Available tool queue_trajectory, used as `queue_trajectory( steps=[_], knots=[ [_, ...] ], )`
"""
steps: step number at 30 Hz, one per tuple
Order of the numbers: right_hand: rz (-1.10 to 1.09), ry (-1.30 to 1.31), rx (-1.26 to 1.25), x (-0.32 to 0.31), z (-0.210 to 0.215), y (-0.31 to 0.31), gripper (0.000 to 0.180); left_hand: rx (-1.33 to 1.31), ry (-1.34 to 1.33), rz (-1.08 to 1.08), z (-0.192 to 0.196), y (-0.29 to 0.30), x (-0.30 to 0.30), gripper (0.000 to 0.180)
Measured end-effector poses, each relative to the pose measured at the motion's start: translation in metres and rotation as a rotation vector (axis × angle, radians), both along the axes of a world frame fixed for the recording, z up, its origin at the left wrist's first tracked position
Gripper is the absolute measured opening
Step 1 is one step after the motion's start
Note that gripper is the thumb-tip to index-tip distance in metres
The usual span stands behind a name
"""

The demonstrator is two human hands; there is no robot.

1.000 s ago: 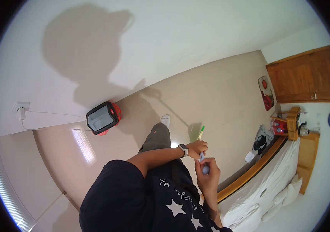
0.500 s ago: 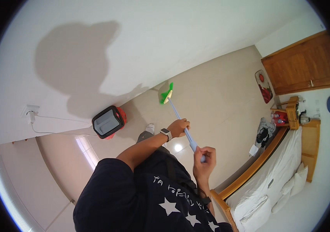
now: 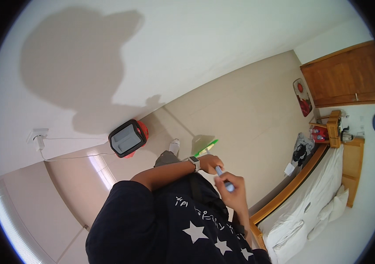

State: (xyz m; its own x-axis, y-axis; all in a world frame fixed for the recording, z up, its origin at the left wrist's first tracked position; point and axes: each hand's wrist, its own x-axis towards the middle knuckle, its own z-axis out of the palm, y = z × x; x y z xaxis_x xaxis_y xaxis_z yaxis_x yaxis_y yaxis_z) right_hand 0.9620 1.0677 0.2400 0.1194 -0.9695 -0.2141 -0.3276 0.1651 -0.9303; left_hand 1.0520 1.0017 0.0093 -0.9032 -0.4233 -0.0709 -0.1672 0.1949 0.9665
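Blue handle (image 3: 229, 186), partly hidden, sits in the curled fingers of left hand (image 3: 209, 163) and right hand (image 3: 235, 192); what the bin (image 3: 112, 143) holds is hard to make out.

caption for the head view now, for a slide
Left hand and right hand gripping a blue handle, its green head against pale floor.

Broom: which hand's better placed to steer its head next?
Left, probably. The left grip is on the pale blue handle lower down, nearer the green-edged broom head; the right grip holds the upper end, farther from it.
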Motion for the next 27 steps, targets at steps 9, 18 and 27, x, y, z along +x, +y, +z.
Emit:
queue_trajectory(
  steps=[9, 18, 27],
  knots=[
    [-0.153, -0.051, -0.057, 0.013, -0.044, -0.010, 0.025, -0.227, -0.052, 0.345, -0.038, -0.025, 0.043, 0.029],
    [-0.137, -0.118, -0.226, -0.041, 0.043, 0.014, 0.029, -0.168, 0.106, 0.227, 0.057, -0.024, -0.021, 0.028],
    [-0.015, 0.156, 0.059, -0.107, 0.043, 0.025, 0.026, 0.051, 0.087, -0.072, 0.042, 0.039, -0.144, 0.039]
  ],
)
